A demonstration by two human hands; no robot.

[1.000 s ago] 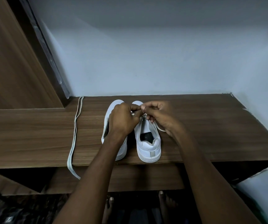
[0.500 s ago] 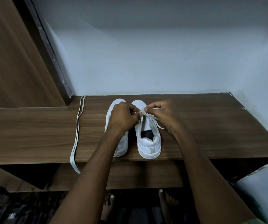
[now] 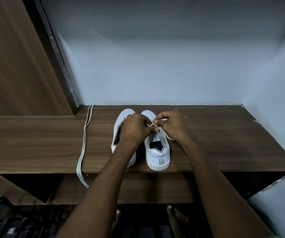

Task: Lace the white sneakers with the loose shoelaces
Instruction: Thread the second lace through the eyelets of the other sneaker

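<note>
On the wooden shelf (image 3: 224,143), the right sneaker (image 3: 158,152) sits beside its unlaced twin (image 3: 119,127); a spare lace (image 3: 85,134) lies well left of it. Above its tongue, left hand (image 3: 134,129) and right hand (image 3: 170,124) meet, both pinching the lace (image 3: 163,133); a slipped pinch could likely pull the tip back out of its eyelet.

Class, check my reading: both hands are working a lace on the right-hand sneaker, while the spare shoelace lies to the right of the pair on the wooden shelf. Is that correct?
One detail is wrong. The head view shows the spare shoelace lying to the left of the pair, its end hanging over the wooden shelf edge. The rest holds: the left hand and right hand work a lace at the right-hand sneaker.
</note>
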